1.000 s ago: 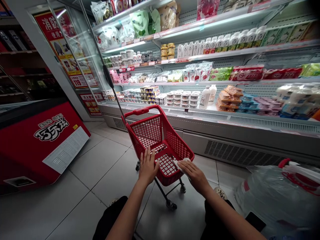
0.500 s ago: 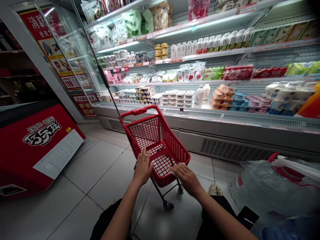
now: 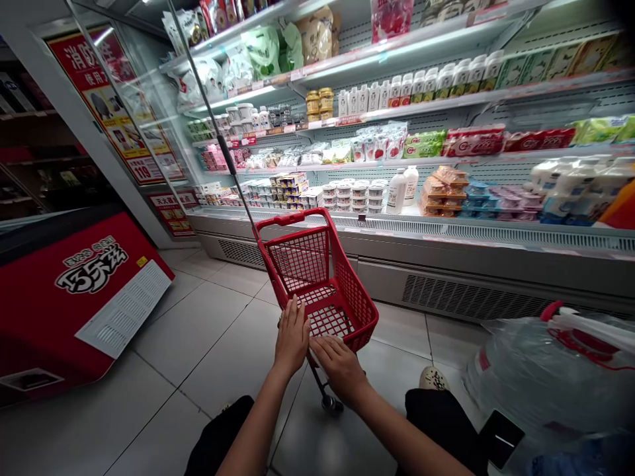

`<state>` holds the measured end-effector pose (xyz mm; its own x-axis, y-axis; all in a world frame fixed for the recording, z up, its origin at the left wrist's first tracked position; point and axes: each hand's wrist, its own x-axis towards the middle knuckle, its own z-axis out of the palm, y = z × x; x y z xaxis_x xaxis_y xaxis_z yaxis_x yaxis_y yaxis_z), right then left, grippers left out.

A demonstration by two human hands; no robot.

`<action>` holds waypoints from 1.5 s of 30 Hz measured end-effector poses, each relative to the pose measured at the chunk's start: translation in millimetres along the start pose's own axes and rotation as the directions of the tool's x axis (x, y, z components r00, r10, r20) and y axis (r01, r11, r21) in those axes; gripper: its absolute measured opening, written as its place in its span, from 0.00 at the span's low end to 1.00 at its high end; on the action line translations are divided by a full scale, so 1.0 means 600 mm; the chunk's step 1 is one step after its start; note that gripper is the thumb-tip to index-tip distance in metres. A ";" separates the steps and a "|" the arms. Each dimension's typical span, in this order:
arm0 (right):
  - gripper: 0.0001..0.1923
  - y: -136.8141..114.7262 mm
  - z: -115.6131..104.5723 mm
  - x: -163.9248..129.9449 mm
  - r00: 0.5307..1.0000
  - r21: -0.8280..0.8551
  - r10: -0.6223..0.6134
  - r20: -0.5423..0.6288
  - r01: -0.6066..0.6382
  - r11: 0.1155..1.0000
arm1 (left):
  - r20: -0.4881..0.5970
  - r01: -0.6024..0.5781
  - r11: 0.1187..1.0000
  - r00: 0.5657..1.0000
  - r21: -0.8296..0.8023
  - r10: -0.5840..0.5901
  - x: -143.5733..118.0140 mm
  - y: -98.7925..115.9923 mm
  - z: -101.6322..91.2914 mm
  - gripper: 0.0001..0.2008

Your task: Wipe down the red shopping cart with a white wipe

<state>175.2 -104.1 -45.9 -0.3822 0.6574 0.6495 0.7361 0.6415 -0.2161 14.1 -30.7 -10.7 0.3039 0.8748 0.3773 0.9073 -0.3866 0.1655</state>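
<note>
In front of me stands a small red shopping cart (image 3: 353, 293) on wheels, with a tall thin pole (image 3: 227, 156) rising from its left side. My left hand (image 3: 292, 337) lies flat at the cart's near left corner, fingers stretched out. Beside it, my right hand (image 3: 338, 365) reaches across the near rim with its fingers extended, their tips close to the left hand. Whether the palms press on the rim or hover just over it I cannot tell. Neither hand shows anything held. The cart's basket has only its grid floor visible.
A refrigerated dairy display (image 3: 397, 251) runs along the back, its shelves stacked with tubs, bottles and packs. To the left is a red freezer chest (image 3: 44, 297). Large water jugs in plastic (image 3: 536, 377) and a dark phone-like object (image 3: 502, 437) are at right, near my shoe (image 3: 433, 379).
My right hand has moved left along the cart's near rim, up to my left hand. The left hand stays at the near left corner. The view has shifted slightly.
</note>
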 end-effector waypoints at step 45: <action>0.43 0.137 -0.074 -0.063 0.992 -0.239 -0.083 0.092 0.103 0.966 | -0.053 -0.162 0.974 0.984 0.159 0.173 -0.020 0.004 0.000 0.30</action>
<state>275.1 -93.5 -56.0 -0.4921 0.6354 0.5951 0.8046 0.5929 0.0323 12.5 -42.3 -14.7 0.4401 0.7783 0.4478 0.8805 -0.4718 -0.0453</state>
